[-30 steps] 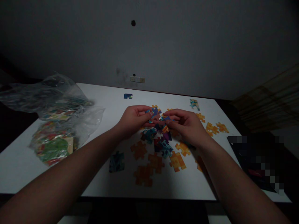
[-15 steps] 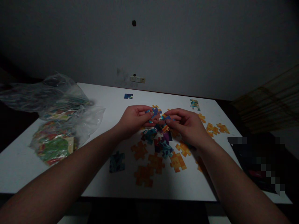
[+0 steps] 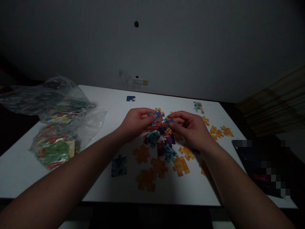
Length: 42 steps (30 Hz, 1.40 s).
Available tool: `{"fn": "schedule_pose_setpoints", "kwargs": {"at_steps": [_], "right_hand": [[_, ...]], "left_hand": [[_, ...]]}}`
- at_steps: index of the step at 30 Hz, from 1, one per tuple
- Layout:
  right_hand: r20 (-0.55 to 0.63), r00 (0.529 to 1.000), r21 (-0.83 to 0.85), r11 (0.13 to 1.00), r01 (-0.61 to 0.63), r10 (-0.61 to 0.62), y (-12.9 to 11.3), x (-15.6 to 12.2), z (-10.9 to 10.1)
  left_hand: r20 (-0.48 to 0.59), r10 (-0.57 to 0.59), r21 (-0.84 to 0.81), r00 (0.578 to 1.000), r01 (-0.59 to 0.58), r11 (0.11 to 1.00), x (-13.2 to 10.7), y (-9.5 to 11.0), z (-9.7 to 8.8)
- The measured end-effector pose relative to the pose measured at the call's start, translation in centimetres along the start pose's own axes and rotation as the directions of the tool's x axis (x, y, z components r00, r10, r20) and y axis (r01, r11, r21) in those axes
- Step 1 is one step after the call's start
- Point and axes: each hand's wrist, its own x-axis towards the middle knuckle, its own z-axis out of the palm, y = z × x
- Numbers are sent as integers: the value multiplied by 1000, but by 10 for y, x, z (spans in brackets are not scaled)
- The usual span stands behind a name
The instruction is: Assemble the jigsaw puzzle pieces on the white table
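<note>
My left hand (image 3: 138,122) is closed on several puzzle pieces (image 3: 157,116), blue and reddish-brown, with the thumb lying over them. Facing it, my right hand (image 3: 189,127) pinches a blue puzzle piece (image 3: 170,121) between thumb and fingers. The two hands almost meet above a loose heap of puzzle pieces (image 3: 169,152) in teal, purple and orange. Orange pieces (image 3: 159,167) lie flat on the table nearer to me. A dark blue-grey piece (image 3: 119,165) rests apart, by my left forearm. The hands hide part of the heap.
On the white table (image 3: 102,187), clear plastic bags (image 3: 57,146) of colourful pieces stand at the left. A blue piece (image 3: 131,98) and a teal-yellow piece (image 3: 198,107) lie toward the back. A dark object (image 3: 259,165) occupies the right edge. Behind is a wall with sockets (image 3: 140,81).
Almost nothing differs. Both hands stay in place over the heap with their pieces, and the view has shifted only very slightly.
</note>
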Motion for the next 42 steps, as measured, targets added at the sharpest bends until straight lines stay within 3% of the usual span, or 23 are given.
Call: {"fn": "schedule_pose_setpoints", "kwargs": {"at_steps": [11,19,33,42], "right_hand": [[-52,998,-66,998,22,-25,-1,2,-7],[-152,987,-31,998,47,-51,-3,3,-5],[-143,989,25,999,35,-31,-1,4,0],[-86,996,23,1000,-18,20,-3,3,1]], "left_hand": [[-101,10,-5,995,-11,1000,5,-3,-2],[9,-30,40,1000,29,999,0,-1,1],[96,-37,75,995,30,997,-1,0,0],[7,-17,48,1000,17,999,3,-3,-2]]}}
